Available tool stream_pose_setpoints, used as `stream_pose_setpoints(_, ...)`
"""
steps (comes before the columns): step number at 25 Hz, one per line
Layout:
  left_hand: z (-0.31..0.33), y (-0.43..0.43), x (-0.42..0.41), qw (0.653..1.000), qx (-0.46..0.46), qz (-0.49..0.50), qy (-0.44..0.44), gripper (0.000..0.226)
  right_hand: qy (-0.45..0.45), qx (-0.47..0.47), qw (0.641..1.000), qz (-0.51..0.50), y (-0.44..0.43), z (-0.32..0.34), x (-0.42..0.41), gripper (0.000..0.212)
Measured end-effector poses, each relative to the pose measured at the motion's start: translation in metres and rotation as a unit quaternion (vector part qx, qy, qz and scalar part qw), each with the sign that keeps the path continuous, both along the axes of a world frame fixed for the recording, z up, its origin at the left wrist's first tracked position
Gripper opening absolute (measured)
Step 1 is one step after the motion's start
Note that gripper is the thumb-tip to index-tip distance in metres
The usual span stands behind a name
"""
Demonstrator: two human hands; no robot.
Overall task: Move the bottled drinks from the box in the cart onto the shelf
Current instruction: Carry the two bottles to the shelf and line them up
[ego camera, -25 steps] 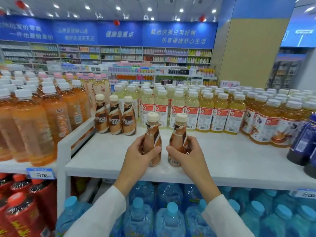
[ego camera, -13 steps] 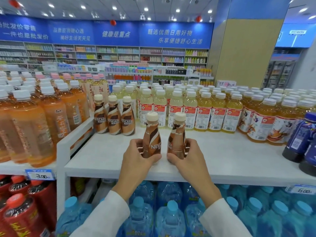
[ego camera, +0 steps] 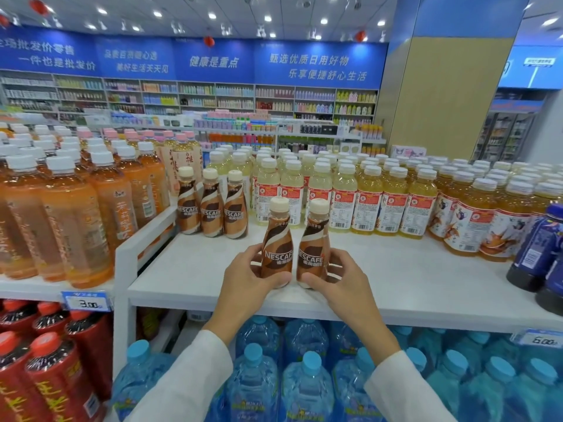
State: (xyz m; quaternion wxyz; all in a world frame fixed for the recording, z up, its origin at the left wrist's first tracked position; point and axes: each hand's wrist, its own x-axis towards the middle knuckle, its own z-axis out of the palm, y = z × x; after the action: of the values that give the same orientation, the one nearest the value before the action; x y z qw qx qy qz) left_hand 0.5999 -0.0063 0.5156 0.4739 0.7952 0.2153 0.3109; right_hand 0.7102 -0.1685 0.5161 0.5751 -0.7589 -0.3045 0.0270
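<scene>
Left hand (ego camera: 243,280) grips the left Nescafé bottle (ego camera: 277,248), right hand (ego camera: 341,283) the right Nescafé bottle (ego camera: 312,249); best slid upright beside the Nescafé trio (ego camera: 211,208), labels forward.

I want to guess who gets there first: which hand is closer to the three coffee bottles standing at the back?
Left. The left hand is in front of the three coffee bottles, a bit to their right; the right hand is farther right.
</scene>
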Motion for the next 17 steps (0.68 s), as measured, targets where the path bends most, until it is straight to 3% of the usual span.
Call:
stream_pose_setpoints(5,-0.002,0.0,-0.003,0.999,-0.033,-0.029,-0.006,0.065,0.001,-0.016,1.0,0.026,-0.002,-0.002,-0.004,0.054)
stream_pose_setpoints(11,-0.003,-0.012,-0.001,0.998,-0.034,0.044,-0.01,0.063,-0.007,-0.006,1.0,-0.026,0.007,-0.007,-0.009,0.043)
stream_pose_setpoints(17,0.011,0.012,0.031,0.997,-0.037,0.074,0.006,0.053,-0.028,-0.058,0.998,-0.017,0.048,0.004,0.021,0.047)
